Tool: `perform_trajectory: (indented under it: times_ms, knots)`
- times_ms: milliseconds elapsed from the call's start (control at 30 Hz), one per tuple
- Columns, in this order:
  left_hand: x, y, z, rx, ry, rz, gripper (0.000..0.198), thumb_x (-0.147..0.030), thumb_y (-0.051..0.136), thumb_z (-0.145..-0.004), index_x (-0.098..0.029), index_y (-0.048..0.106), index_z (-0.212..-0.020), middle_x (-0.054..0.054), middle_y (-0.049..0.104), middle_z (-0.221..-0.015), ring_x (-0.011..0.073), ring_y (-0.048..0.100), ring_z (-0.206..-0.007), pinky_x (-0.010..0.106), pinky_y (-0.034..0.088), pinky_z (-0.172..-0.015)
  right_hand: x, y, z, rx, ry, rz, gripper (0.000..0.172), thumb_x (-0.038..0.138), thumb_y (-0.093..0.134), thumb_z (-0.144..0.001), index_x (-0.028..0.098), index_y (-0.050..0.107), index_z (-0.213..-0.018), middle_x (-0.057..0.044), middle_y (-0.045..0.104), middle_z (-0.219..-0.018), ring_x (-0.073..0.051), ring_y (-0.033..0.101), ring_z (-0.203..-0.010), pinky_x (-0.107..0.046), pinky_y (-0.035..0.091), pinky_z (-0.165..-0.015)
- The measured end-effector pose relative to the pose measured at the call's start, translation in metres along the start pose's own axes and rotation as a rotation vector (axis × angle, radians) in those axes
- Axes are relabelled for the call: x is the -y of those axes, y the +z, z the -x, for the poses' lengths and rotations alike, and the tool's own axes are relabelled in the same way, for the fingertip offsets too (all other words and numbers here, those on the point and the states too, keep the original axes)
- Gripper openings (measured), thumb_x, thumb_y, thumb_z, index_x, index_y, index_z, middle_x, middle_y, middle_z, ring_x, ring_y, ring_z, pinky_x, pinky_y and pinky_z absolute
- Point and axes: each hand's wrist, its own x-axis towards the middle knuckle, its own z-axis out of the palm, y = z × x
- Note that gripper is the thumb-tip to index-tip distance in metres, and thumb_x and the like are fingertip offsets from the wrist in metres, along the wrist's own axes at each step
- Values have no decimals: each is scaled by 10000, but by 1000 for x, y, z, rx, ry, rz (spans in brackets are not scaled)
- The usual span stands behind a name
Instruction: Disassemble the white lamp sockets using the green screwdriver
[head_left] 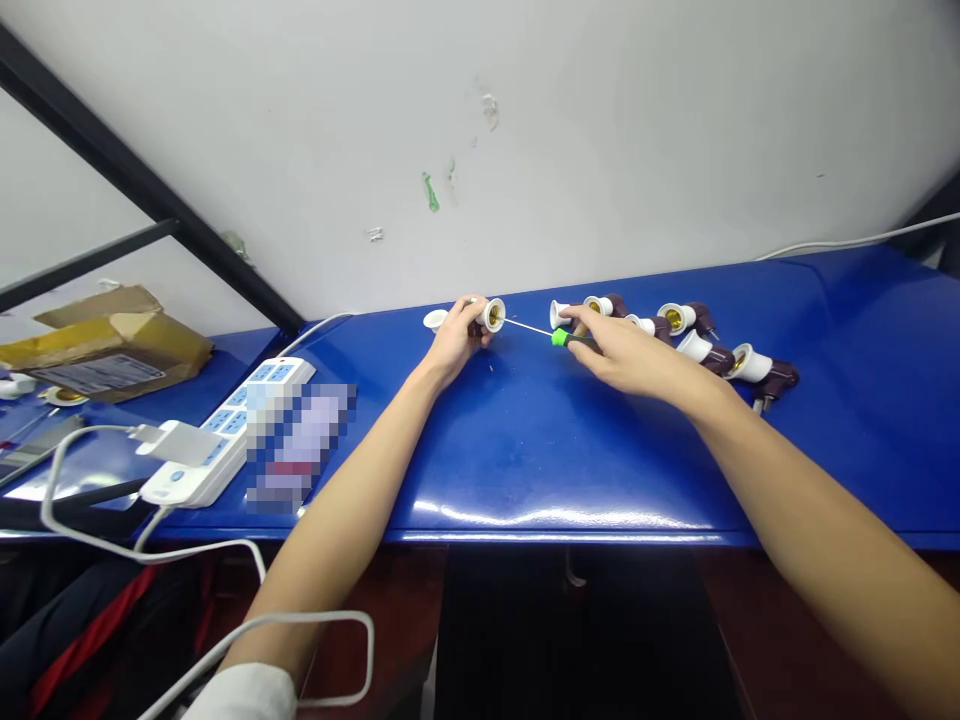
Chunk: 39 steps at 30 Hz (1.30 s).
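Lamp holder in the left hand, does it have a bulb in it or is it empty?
Empty. The white lamp holder in the left hand shows its brass inside at the open end, with no bulb in it.

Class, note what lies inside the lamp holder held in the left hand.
Brass metal shows inside the white lamp holder. The left hand covers its rear, so anything there stays hidden.
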Motion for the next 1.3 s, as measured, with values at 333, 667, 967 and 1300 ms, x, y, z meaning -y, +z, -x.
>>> perform_trajectory:
  times_ms: [333,667,967,1300]
  knots:
    - [-4,3,2,-32,-29,15,223,-312,747,-912,-194,583,-819,-16,577,-701,85,520,-556,192,396,-506,2,0,0,32,1,-30,561,321,448,-1076,148,497,-1607,-190,711,-1399,-334,674,-1330,-490,519,-1135]
    - [0,1,0,-1,-18,6,206,-311,733,-921,-197,592,-822,-12,590,-713,89,533,-566,194,400,-511,3,-1,-1,75,-7,-57,589,331,500,-1055,139,486,-1611,-208,646,-1513,-346,641,-1384,-494,509,-1157]
    - [1,1,0,25,-5,-5,195,-314,742,-904,-192,604,-839,-8,605,-738,84,535,-576,193,412,-517,2,-2,0,67,-46,-48,605,295,631,-972,187,538,-1560,-184,683,-1432,-341,692,-1274,-496,559,-1089]
    - [0,1,0,12,-10,-1,219,-337,754,-901,-195,603,-829,-9,593,-722,88,527,-572,194,402,-514,-2,-1,-1,39,-43,-25,568,274,594,-978,174,554,-1535,-182,695,-1407,-341,688,-1274,-506,551,-1093]
